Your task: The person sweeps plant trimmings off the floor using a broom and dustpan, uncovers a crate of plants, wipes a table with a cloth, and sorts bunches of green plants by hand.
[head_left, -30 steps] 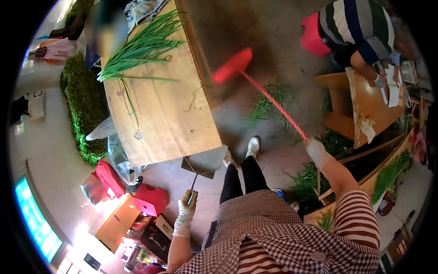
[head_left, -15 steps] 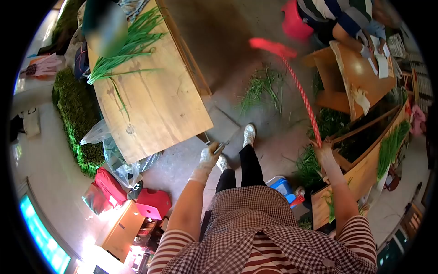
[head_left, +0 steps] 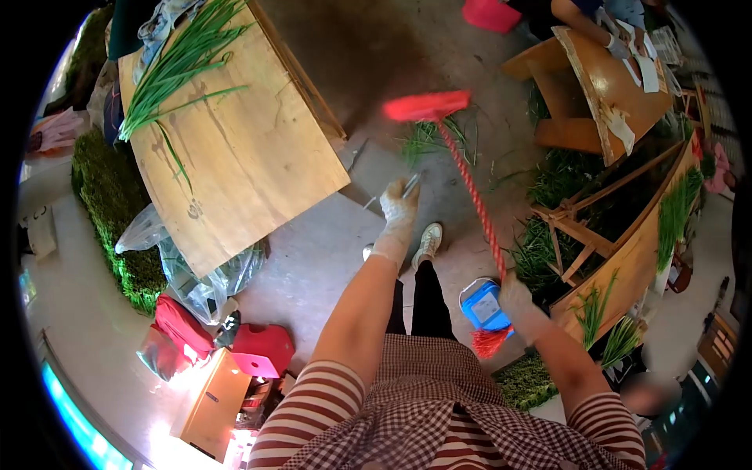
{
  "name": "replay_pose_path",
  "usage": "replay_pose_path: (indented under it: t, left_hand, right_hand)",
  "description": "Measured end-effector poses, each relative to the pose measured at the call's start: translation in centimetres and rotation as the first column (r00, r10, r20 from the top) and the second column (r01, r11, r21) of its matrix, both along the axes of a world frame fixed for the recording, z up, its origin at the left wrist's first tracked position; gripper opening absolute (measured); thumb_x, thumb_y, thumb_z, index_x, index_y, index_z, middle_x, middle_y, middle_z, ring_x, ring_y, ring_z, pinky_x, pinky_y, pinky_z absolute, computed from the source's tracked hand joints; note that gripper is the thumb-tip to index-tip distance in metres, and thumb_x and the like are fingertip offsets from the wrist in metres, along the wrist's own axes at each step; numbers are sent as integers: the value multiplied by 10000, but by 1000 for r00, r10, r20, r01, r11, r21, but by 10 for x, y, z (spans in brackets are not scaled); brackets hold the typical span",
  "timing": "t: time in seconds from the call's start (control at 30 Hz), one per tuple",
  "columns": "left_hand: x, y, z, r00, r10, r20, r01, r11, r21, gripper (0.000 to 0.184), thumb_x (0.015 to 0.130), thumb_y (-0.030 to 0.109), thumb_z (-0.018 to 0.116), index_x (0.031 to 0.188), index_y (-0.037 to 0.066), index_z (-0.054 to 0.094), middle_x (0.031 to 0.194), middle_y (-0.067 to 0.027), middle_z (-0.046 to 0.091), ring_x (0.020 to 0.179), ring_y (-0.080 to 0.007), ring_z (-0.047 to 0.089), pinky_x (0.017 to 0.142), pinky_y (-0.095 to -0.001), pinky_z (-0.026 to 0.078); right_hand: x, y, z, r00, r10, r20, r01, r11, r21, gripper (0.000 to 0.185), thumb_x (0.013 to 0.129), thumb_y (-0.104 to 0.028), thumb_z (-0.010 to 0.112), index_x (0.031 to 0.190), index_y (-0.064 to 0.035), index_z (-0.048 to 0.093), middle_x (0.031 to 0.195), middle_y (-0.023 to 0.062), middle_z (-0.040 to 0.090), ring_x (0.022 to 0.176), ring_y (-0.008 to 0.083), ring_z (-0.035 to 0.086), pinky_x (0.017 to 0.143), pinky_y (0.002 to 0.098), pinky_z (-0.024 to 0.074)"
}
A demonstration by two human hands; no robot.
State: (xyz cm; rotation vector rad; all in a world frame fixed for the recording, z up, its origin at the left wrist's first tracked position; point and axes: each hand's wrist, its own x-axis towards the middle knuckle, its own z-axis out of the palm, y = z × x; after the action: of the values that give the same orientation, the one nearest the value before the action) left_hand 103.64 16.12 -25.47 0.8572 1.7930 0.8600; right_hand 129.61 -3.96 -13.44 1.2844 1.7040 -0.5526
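your white-gloved left hand (head_left: 398, 207) wraps a thin grey handle (head_left: 410, 185); your white-gloved right hand (head_left: 515, 298) grips a red twisted-shaft broom (head_left: 471, 186), its head beyond the right edge of the pale wooden bench (head_left: 251, 157), partly hiding loose green blades (head_left: 424, 142). risk: too fast a swing could scatter them.

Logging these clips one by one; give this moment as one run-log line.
left gloved hand: grips thin handle; right gloved hand: grips red broom; broom head: near green stalks on floor, contact unclear

Striped sleeves (head_left: 317, 403), checked apron (head_left: 431, 372), pale gloves (head_left: 398, 215)
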Motion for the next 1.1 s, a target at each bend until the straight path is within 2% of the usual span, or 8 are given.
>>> replay_pose_path:
  t: [0.17, 0.43, 0.67, 0.8, 0.87, 0.93, 1.0, 1.1]
  left_hand:
    - [22, 20, -13, 960, 53, 276, -82, 992, 95, 77, 797, 93, 682, 773, 50, 623, 691, 45, 569, 633, -46, 474, 566, -217, 399]
    - [-40, -24, 42, 950, -178, 257, 184, 983, 1, 104, 831, 138, 681, 844, 41, 644, 719, 49, 584, 667, -36, 477, 591, -212, 402]
    - [-65, -71, -8, 931, -356, 76, 358, 934, -6, 167, 841, 166, 674, 917, 20, 646, 774, 20, 605, 709, -69, 520, 649, -239, 452]
    - [-67, -82, -5, 883, -427, -196, 439, 898, 20, 187, 833, 179, 664, 954, 38, 640, 721, -26, 582, 687, -100, 542, 610, -267, 456]
    - [-61, -83, 7, 896, -397, -197, 401, 916, -18, 170, 836, 176, 656, 941, 44, 638, 695, -37, 566, 670, -110, 545, 594, -272, 454]
    - [-61, -83, 0, 911, -386, -145, 395, 918, 38, 173, 831, 173, 667, 923, 31, 637, 661, -25, 558, 634, -118, 541, 575, -271, 449]
    - [-68, -82, -17, 935, -356, 9, 356, 935, -8, 172, 830, 166, 671, 919, 24, 637, 657, -15, 567, 626, -118, 541, 569, -269, 446]
    - [-92, -98, 7, 950, -306, -52, 309, 950, 53, 152, 832, 157, 679, 815, 13, 631, 663, 11, 564, 618, -89, 509, 570, -254, 428]
  right_hand:
    - [-16, -39, 103, 877, -468, 112, 478, 873, -92, 164, 843, -142, 529, 943, -17, 491, 760, 162, 635, 650, 336, 652, 600, 458, 509]
    - [5, -78, 179, 585, -811, -19, 811, 585, 4, 279, 813, -170, 545, 1029, -10, 472, 784, 266, 600, 762, 429, 597, 658, 507, 473]
    - [36, -89, 41, 641, -570, -514, 702, 707, 92, 144, 718, -128, 576, 721, 15, 556, 702, 228, 602, 638, 326, 606, 543, 440, 468]
    - [-33, -143, 1, 890, 4, -456, 33, 997, 72, 115, 670, -146, 603, 634, -39, 628, 675, 153, 615, 649, 273, 608, 502, 428, 467]
    - [-76, -239, 8, 941, -212, -264, 261, 951, 168, 165, 693, -161, 576, 687, -16, 655, 765, 179, 620, 715, 288, 610, 613, 454, 477]
    - [-108, -170, 104, 613, -763, -207, 752, 643, -145, 157, 698, -142, 579, 763, -12, 637, 769, 180, 602, 711, 312, 604, 626, 462, 482]
    - [-112, -124, 173, 389, -910, -142, 889, 412, -199, 183, 702, -123, 582, 838, -7, 620, 774, 181, 585, 707, 337, 598, 639, 470, 486]
    - [-55, -171, 153, 665, -663, -344, 651, 740, -167, 309, 757, -233, 604, 973, -19, 549, 852, 252, 572, 801, 386, 611, 689, 475, 503]
